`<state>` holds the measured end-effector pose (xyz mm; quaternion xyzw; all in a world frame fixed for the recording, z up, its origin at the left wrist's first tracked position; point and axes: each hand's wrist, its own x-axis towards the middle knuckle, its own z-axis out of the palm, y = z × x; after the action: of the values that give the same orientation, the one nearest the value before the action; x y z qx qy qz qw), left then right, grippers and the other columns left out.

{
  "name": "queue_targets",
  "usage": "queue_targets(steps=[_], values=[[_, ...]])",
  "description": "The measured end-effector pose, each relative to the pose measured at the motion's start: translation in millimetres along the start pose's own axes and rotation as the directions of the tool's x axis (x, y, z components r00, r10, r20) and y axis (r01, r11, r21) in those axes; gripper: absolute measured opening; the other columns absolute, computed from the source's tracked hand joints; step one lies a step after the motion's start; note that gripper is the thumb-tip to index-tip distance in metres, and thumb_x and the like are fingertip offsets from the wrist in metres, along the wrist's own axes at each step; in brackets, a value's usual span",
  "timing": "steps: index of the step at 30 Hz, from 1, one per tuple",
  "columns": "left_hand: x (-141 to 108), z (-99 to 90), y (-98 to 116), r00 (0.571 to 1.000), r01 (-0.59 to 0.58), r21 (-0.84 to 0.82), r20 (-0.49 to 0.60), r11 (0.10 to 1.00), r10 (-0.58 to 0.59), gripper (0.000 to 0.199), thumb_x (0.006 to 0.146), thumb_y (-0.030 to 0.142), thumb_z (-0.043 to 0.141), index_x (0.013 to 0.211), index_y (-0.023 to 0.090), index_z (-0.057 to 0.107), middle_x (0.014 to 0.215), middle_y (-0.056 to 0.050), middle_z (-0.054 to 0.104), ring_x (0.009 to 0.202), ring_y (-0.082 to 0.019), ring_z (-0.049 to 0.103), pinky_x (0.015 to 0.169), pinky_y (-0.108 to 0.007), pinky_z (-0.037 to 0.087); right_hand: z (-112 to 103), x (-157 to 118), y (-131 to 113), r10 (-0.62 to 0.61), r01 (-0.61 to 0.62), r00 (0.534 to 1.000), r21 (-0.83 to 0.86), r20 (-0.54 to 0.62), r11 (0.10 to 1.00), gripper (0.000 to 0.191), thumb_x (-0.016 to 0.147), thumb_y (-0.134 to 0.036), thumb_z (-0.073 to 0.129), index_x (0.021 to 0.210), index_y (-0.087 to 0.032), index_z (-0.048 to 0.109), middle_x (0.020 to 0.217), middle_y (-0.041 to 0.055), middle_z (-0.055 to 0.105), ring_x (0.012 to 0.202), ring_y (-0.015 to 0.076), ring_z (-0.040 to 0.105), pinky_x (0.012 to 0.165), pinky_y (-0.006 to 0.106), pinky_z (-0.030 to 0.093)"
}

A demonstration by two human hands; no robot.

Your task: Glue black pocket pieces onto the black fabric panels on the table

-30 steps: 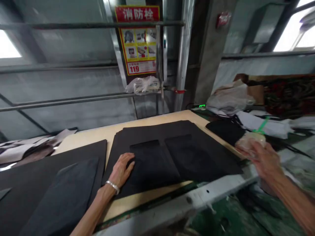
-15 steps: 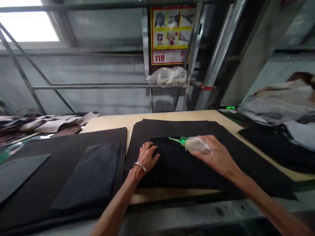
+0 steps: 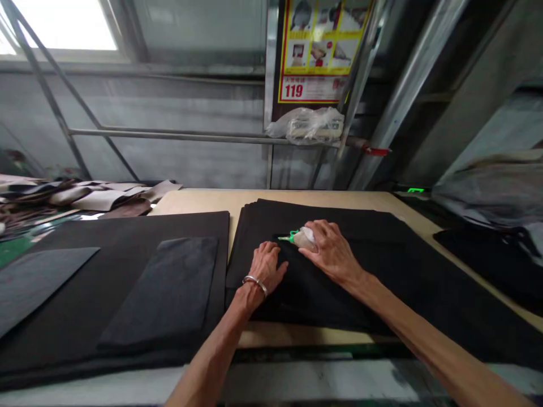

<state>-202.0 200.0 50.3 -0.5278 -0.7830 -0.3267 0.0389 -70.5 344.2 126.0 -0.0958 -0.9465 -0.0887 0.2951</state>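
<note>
My left hand [image 3: 267,268], with a metal bangle [image 3: 255,284] on the wrist, rests palm down on a stack of black fabric sheets [image 3: 424,282], holding nothing. A few centimetres to its right, my right hand [image 3: 326,251] grips a small green-tipped tool wrapped in clear plastic [image 3: 303,238]. That hand also presses on the stack, and its fingers hide most of the tool. A dark rectangular panel [image 3: 339,243] lies on the stack beneath both hands, its edges hard to see.
Left of the stack, black sheets [image 3: 55,305] carry a grey-black panel [image 3: 161,294]. They lie on a pale wooden tabletop [image 3: 203,200]. Leather offcuts [image 3: 93,198] are piled at far left, black cloth [image 3: 487,254] lies at right, and a plastic bag [image 3: 309,125] hangs on a rail behind.
My right hand has moved from the table's right edge onto the stack, coming close to my left hand. My view has swung and levelled. My left hand has barely shifted.
</note>
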Motion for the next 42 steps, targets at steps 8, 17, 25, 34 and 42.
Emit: queue_targets(steps=[8,17,25,34,42], values=[[0,1.6,-2,1.000,-0.013,-0.001,-0.013,1.000,0.013,0.026,0.086,0.026,0.064,0.110,0.017,0.061,0.122,-0.010,0.060,0.118,-0.027,0.050,0.099,-0.045,0.044,0,3,-7,-0.091,0.095,0.992,-0.054,0.083,0.994,0.037,0.083,-0.023,0.070,0.118,-0.018,0.058,0.116,0.0147,0.057,0.106,0.0304,0.048,0.089,0.043,0.046],[-1,1.9,-2,1.000,-0.015,0.005,-0.020,1.000,0.015,0.027,0.085,0.023,0.065,0.111,0.016,0.061,0.121,-0.010,0.060,0.120,-0.027,0.050,0.101,-0.045,0.044,-26,-28,33,-0.044,0.051,0.998,-0.168,0.049,0.984,0.034,0.083,-0.023,0.070,0.113,-0.015,0.056,0.105,0.0148,0.056,0.093,0.0293,0.048,0.081,0.043,0.047],[0,-3.2,2,1.000,0.021,0.026,0.012,0.999,-0.021,0.027,0.086,0.027,0.064,0.110,0.014,0.064,0.124,-0.012,0.055,0.117,-0.028,0.049,0.099,-0.045,0.046,3,14,-37,-0.031,0.036,0.999,-0.137,0.035,0.990,0.033,0.084,-0.028,0.072,0.110,-0.017,0.056,0.105,0.0129,0.057,0.095,0.0267,0.050,0.080,0.039,0.047],[-1,-5.6,4,0.999,0.029,0.085,0.027,0.996,-0.031,0.024,0.088,0.028,0.062,0.109,0.016,0.064,0.114,-0.009,0.057,0.111,-0.026,0.049,0.095,-0.040,0.046,-40,-14,16,0.163,-0.087,0.961,-0.317,0.222,0.944,0.031,0.080,-0.019,0.072,0.108,-0.014,0.058,0.108,0.0126,0.056,0.094,0.0264,0.047,0.077,0.034,0.042],[-1,-6.5,4,0.999,0.017,0.119,0.025,0.993,-0.020,0.024,0.089,0.029,0.061,0.111,0.017,0.063,0.113,-0.008,0.058,0.110,-0.026,0.050,0.093,-0.040,0.047,-30,23,-40,0.148,-0.102,0.945,-0.168,0.292,0.980,0.032,0.084,-0.019,0.069,0.115,-0.014,0.058,0.115,0.0129,0.056,0.105,0.0278,0.047,0.081,0.034,0.041]])
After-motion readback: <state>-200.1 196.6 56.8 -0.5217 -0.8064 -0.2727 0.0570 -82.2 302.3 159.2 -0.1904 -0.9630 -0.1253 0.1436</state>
